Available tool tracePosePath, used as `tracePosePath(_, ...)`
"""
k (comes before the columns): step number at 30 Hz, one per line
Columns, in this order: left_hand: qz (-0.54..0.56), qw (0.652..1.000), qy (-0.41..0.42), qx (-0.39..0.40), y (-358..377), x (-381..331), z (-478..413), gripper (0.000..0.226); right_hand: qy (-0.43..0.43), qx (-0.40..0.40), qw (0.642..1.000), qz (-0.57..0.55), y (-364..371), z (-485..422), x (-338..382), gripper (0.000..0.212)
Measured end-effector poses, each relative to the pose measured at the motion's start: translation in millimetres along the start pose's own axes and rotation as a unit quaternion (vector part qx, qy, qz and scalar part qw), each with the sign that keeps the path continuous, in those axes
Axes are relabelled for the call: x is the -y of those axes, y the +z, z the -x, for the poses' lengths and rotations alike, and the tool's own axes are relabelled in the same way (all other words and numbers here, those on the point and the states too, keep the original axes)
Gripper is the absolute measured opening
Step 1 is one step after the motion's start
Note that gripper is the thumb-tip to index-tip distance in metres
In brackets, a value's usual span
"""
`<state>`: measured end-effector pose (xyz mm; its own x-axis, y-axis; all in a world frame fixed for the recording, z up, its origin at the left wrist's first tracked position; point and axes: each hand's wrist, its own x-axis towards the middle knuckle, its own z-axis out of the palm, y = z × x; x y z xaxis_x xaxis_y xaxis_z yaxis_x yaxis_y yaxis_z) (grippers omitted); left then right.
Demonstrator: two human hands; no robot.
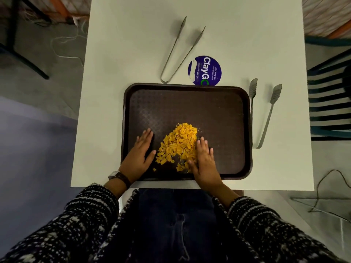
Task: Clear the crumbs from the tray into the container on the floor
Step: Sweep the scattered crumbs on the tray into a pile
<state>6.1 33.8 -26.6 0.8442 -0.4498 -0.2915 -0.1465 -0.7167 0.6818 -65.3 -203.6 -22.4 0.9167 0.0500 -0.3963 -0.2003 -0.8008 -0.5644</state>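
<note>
While both hands lie flat on the brown tray point(190, 109), a heap of yellow-orange crumbs point(180, 145) sits between them, on the near half of the tray and slightly left of its middle. The left hand point(141, 151) rests palm down just left of the heap, fingers straight and close together, thumb spread toward the crumbs but not quite touching them; it holds nothing. The right hand point(204, 160) rests palm down against the heap's right side, fingers straight and pointing away from the person, its inner edge and thumb touching the crumbs; it grips nothing either. A few loose pieces lie near the tray's front rim. The tray stands on a white table point(133, 54), its near edge close to the table's front edge. Beyond the tray lie a pair of thin metal tongs point(178, 37) and a round purple sticker point(206, 70) partly covered by the far rim. A second pair of tongs point(275, 93), with flat slatted ends, lies just right of the tray. A watch point(118, 176) shows on the left wrist, above speckled black-and-white knit sleeves point(91, 202)
</note>
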Motion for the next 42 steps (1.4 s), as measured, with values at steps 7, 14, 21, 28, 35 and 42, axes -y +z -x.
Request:
tracePosePath(7, -0.016, 1.0, -0.006, -0.003, 1, 1, 4, 0.071, -0.107, 0.052, 0.993, 0.025, -35, -11, -12, 0.084)
tracePosePath(14, -0.05, 0.999, -0.009, 0.005, -9, 14, 20, 0.071, -0.26, 0.119, 0.92, 0.267, -57, -29, -54, 0.092)
tracePosePath(21, -0.086, 0.996, 0.016, 0.021, -11, 18, 37, 0.066, -0.304, 0.09, 0.9, 0.3, -50, -68, -36, 0.092)
tracePosePath(28, -0.092, 0.995, 0.016, 0.025, -7, 17, 43, 0.068, -0.3, 0.087, 0.902, 0.3, -58, -59, -31, 0.098)
tracePosePath(35, -0.141, 0.988, 0.022, 0.055, -9, 21, 43, 0.084, -0.271, 0.059, 0.91, 0.307, -22, -36, -11, 0.097)
tracePosePath(42, -0.205, 0.973, 0.032, 0.096, -13, 22, 35, 0.091, -0.186, 0.031, 0.942, 0.278, -35, -49, -1, 0.093)
